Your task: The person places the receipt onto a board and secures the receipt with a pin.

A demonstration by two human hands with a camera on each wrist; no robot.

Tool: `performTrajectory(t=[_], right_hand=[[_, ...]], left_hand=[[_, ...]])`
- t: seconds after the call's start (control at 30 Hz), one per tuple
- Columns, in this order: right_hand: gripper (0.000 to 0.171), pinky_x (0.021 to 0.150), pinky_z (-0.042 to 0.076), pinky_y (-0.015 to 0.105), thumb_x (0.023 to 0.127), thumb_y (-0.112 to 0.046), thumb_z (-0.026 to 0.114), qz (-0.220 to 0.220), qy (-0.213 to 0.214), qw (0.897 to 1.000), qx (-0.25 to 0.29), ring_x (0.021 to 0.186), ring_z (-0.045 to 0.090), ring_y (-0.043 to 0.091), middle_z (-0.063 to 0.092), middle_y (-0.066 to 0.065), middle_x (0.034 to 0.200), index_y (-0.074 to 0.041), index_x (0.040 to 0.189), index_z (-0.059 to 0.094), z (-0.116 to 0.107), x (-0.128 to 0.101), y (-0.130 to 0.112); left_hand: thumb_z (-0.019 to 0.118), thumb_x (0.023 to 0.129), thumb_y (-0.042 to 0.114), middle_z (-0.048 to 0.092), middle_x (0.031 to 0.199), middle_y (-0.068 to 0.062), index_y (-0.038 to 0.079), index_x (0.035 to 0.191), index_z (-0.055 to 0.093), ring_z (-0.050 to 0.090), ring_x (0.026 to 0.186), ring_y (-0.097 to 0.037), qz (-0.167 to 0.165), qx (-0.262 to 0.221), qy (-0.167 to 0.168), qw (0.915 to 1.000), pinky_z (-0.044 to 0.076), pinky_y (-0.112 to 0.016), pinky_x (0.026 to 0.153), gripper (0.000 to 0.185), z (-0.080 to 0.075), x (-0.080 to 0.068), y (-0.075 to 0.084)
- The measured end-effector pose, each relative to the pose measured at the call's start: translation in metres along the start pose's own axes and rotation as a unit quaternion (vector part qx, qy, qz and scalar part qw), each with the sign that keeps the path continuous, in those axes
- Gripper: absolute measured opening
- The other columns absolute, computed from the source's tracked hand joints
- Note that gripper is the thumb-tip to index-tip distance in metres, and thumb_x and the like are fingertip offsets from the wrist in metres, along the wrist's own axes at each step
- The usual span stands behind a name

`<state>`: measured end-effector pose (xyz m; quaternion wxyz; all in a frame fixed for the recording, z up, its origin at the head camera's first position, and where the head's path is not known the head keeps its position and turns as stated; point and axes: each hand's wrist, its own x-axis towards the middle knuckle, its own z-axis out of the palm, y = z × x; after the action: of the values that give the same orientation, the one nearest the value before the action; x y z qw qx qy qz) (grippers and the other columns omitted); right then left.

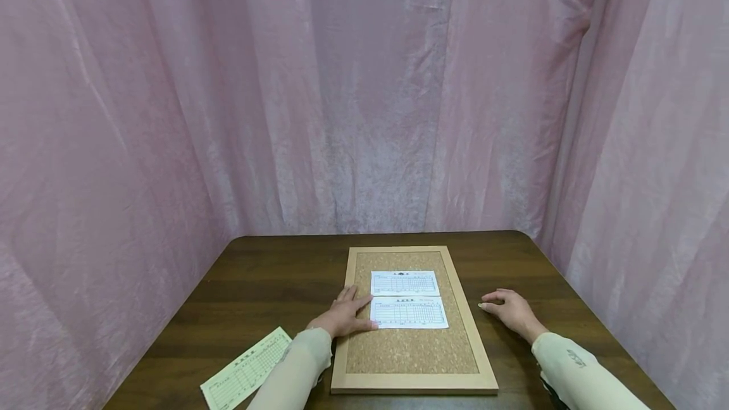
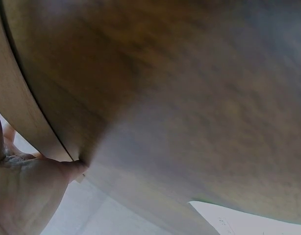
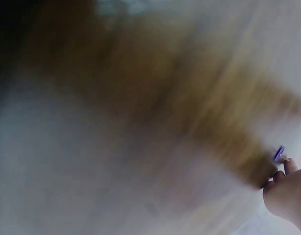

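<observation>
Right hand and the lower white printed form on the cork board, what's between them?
Head view: bare cork and the board's light wooden frame, then dark table.
</observation>
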<state>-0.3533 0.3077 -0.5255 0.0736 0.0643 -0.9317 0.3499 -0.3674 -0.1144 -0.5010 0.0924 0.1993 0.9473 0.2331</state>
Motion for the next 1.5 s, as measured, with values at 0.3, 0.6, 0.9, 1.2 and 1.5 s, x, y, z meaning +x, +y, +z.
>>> performTrajectory(t=[0.3, 0.6, 0.9, 1.2, 1.5], right_hand=[[0.024, 0.103, 0.034, 0.063, 0.090, -0.024, 0.074, 0.008, 0.021, 1.000, -0.003, 0.125, 0.044, 0.054, 0.055, 0.033, 0.129, -0.004, 0.105, 0.077, 0.0024, 0.0009, -0.0024], [0.022, 0.101, 0.026, 0.068, 0.091, -0.025, 0.073, 0.026, 0.021, 0.999, -0.016, 0.124, 0.037, 0.061, 0.049, 0.036, 0.134, -0.007, 0.102, 0.077, 0.0034, 0.0010, -0.0033], [0.020, 0.095, 0.027, 0.072, 0.091, -0.026, 0.073, 0.038, 0.022, 0.999, -0.032, 0.123, 0.036, 0.062, 0.048, 0.033, 0.135, -0.010, 0.101, 0.078, 0.0046, 0.0039, -0.0028], [0.019, 0.095, 0.027, 0.073, 0.091, -0.029, 0.072, 0.046, 0.020, 0.998, -0.040, 0.124, 0.035, 0.062, 0.047, 0.033, 0.136, -0.011, 0.098, 0.078, 0.0037, 0.0037, -0.0066], [0.019, 0.094, 0.026, 0.074, 0.091, -0.029, 0.072, 0.050, 0.015, 0.998, -0.040, 0.124, 0.035, 0.062, 0.048, 0.032, 0.136, -0.012, 0.096, 0.078, 0.0031, 0.0037, -0.0075]], left_hand=[[0.071, 0.086, 0.054, 0.013, 0.163, -0.022, 0.019, 0.153, 0.042, 0.006, 0.149, -0.041, -0.003, -0.003, -0.004, 1.0000, 0.020, -0.065, 0.111, 0.080, -0.0004, -0.0012, 0.0008], [0.072, 0.085, 0.054, 0.013, 0.163, -0.020, 0.020, 0.152, 0.044, 0.006, 0.150, -0.040, -0.007, -0.001, -0.001, 1.0000, 0.022, -0.065, 0.111, 0.080, -0.0002, 0.0002, 0.0020], [0.071, 0.086, 0.054, 0.013, 0.163, -0.020, 0.021, 0.153, 0.043, 0.006, 0.150, -0.040, -0.005, 0.010, -0.003, 0.9999, 0.022, -0.065, 0.111, 0.080, -0.0011, -0.0003, 0.0026], [0.072, 0.085, 0.054, 0.014, 0.163, -0.020, 0.020, 0.152, 0.043, 0.007, 0.150, -0.040, -0.008, 0.005, 0.001, 1.0000, 0.022, -0.065, 0.111, 0.080, -0.0003, -0.0004, 0.0020], [0.071, 0.086, 0.054, 0.013, 0.163, -0.020, 0.020, 0.152, 0.043, 0.007, 0.150, -0.040, -0.009, 0.004, -0.001, 1.0000, 0.022, -0.065, 0.110, 0.080, -0.0002, -0.0010, 0.0010]])
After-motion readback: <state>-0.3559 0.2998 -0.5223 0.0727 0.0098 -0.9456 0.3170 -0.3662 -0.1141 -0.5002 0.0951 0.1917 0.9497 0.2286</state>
